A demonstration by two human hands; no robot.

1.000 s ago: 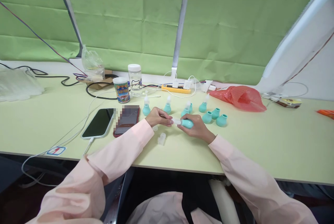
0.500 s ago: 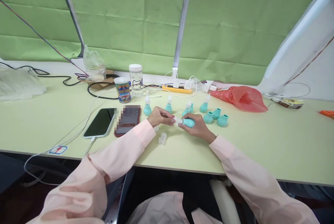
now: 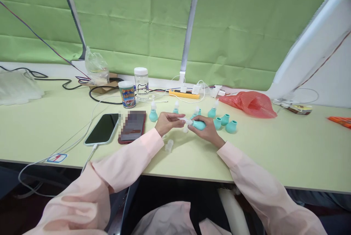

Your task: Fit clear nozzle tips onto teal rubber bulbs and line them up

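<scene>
My right hand (image 3: 206, 131) is wrapped round a teal rubber bulb (image 3: 199, 125) lying sideways just above the table. My left hand (image 3: 166, 122) pinches the clear nozzle (image 3: 185, 121) at the bulb's left end. Both sleeves are pale pink. A loose clear cap (image 3: 169, 145) lies on the table below my left hand. Behind the hands stand several more teal bulbs, some with clear nozzles (image 3: 153, 113) and three without (image 3: 231, 127).
Two phones (image 3: 102, 129) lie left of the hands, one on a white cable. Behind them stand a printed cup (image 3: 127, 94) and a clear jar (image 3: 141, 79). A yellow power strip (image 3: 184, 94), a red plastic bag (image 3: 250, 103) and a lamp pole (image 3: 188, 34) sit further back.
The hands with the bulb have lifted slightly and the nozzle end has tilted upward. The view has shifted a little. Nothing else on the table has moved.
</scene>
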